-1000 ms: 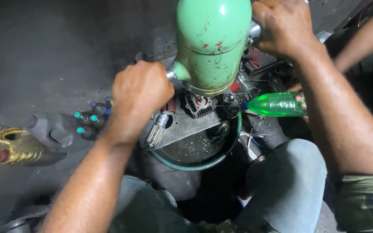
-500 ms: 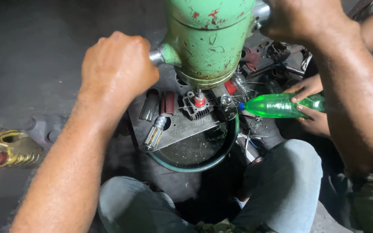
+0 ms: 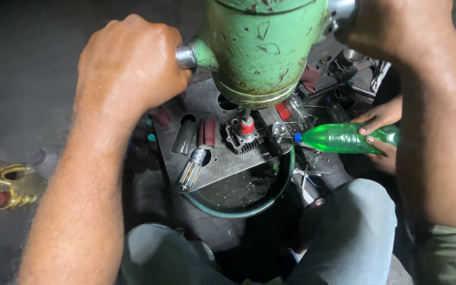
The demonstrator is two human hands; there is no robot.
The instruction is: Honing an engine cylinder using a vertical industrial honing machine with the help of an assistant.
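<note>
Head view: the left hand (image 3: 127, 68) and right hand (image 3: 397, 26) each clench a metal side handle of a chipped green cylindrical machine (image 3: 262, 47), held upright over a grey perforated steel plate (image 3: 212, 153); beside it — another person's hand (image 3: 378, 132) grasps a green plastic bottle (image 3: 344, 138).

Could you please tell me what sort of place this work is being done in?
Probably a small engine or machine repair workshop: a chipped green machine tool with side handles stands over a finned engine part on a metal plate, with loose parts on a dark, grimy floor.
</note>
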